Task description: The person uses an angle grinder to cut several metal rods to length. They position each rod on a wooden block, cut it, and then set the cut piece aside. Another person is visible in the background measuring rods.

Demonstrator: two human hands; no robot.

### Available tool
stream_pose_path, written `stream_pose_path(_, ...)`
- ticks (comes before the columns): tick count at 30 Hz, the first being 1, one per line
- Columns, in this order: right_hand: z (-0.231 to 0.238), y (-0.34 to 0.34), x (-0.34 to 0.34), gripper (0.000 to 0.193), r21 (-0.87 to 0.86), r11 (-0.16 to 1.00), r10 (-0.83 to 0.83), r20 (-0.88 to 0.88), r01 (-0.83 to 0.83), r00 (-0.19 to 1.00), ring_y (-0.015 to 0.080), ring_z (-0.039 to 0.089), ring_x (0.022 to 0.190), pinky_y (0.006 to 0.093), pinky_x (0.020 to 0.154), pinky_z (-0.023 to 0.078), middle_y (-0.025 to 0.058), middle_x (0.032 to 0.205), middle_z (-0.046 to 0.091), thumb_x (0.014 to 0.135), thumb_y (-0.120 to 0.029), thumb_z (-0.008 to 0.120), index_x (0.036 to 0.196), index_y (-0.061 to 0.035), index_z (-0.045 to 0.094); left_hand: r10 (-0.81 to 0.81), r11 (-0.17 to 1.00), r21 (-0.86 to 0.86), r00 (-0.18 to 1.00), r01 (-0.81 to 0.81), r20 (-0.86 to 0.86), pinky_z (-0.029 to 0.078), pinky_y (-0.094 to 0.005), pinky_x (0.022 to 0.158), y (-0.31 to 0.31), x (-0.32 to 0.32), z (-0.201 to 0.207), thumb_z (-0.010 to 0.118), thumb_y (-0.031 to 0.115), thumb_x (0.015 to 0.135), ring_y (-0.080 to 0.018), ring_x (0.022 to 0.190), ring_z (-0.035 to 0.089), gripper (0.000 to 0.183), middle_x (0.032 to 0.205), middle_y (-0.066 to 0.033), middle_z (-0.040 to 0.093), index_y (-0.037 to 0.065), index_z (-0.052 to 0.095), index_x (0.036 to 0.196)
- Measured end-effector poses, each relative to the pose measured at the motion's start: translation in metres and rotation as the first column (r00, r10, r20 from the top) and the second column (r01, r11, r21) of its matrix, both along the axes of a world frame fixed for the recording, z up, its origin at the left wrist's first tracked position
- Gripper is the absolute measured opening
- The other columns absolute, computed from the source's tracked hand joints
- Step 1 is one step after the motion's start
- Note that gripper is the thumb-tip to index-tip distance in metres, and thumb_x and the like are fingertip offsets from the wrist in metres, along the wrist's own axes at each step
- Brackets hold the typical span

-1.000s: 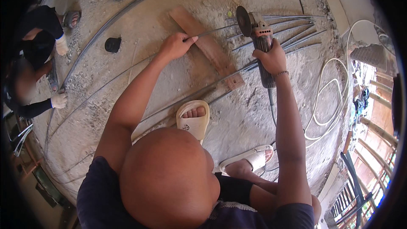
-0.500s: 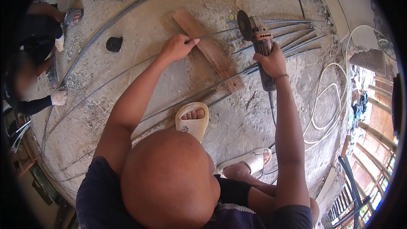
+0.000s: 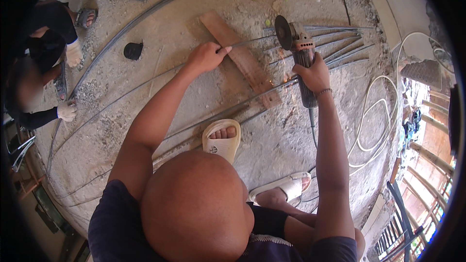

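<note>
The left hand (image 3: 206, 57) pinches a long, thin grey metal rod (image 3: 255, 40), which crosses over a flat brown wooden plank (image 3: 251, 72) on the rough grey concrete floor (image 3: 194, 94). The right hand (image 3: 315, 74) grips a dark-bodied angle grinder (image 3: 304, 57), its round dark disc (image 3: 283, 33) at the rod's end; orange sparks (image 3: 285, 68) fall below.

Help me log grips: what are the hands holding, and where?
Right hand: black cylindrical angle grinder, around its body. Left hand: thin grey metal rod, left of the grinder's round disc.
</note>
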State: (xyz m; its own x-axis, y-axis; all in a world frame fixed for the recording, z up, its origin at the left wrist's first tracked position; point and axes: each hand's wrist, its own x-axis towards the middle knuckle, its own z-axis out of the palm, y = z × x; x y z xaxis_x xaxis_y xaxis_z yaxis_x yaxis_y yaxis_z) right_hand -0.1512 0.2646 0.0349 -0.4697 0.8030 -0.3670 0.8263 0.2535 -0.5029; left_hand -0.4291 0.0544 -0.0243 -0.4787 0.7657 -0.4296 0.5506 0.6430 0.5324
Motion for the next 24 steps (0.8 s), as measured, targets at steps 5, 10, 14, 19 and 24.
stream_pose_path(5,-0.0034,0.0012,0.0011,0.069,0.001,1.0,0.001,-0.014,-0.001,1.0,0.0439,0.072,0.102,0.0483,0.089,0.057,0.0288,0.109,0.073,0.066,-0.038,0.082,0.116,0.0056,0.062,0.0,0.999,0.036,1.0,0.001,-0.021,0.054,-0.0504,0.08,-0.0012,0.0012,-0.0002,0.058,0.059,0.101,-0.0431,0.089,0.072,0.064,0.085,-0.0256,0.072,-0.001,0.077,0.094)
stream_pose_path(10,-0.0047,0.0016,-0.0003,0.069,0.046,0.999,0.011,-0.011,-0.011,1.0,0.0432,0.073,0.101,0.048,0.088,0.057,0.0283,0.109,0.073,0.066,-0.037,0.081,0.116,0.0058,0.062,-0.001,0.999,0.037,1.0,0.001,-0.015,0.054,-0.0498,0.083,-0.0017,0.0004,-0.0034,0.057,0.06,0.101,-0.0421,0.091,0.072,0.062,0.086,-0.0232,0.074,0.002,0.079,0.1)
stream_pose_path(14,-0.002,0.0018,-0.0013,0.067,0.014,1.0,0.016,0.031,-0.016,0.999,0.0425,0.073,0.102,0.0475,0.089,0.057,0.0277,0.11,0.073,0.067,-0.036,0.08,0.116,0.0058,0.062,-0.014,1.0,0.02,1.0,0.014,0.004,0.054,-0.0498,0.086,-0.0007,-0.0015,-0.0063,0.056,0.059,0.101,-0.0421,0.094,0.072,0.06,0.09,-0.0227,0.074,0.004,0.08,0.104)
stream_pose_path(19,-0.0013,0.0004,-0.0005,0.067,-0.006,1.0,0.004,-0.012,-0.004,1.0,0.0424,0.073,0.101,0.0474,0.088,0.057,0.0278,0.109,0.073,0.067,-0.035,0.08,0.117,0.0061,0.061,-0.008,1.0,0.024,1.0,0.008,-0.018,0.054,-0.0499,0.086,-0.0008,-0.0011,-0.008,0.056,0.059,0.102,-0.0424,0.094,0.071,0.06,0.09,-0.0229,0.074,0.004,0.079,0.101)
stream_pose_path(24,-0.0099,0.0021,0.0028,0.062,0.046,0.999,0.007,-0.032,-0.006,0.999,0.0372,0.073,0.092,0.0452,0.081,0.057,0.0231,0.101,0.073,0.066,-0.033,0.083,0.112,0.0041,0.063,-0.035,0.999,-0.001,0.999,0.035,-0.001,0.054,-0.0516,0.086,0.0004,-0.0027,-0.0052,0.054,0.059,0.103,-0.0432,0.093,0.071,0.062,0.087,-0.0234,0.073,0.002,0.078,0.098)
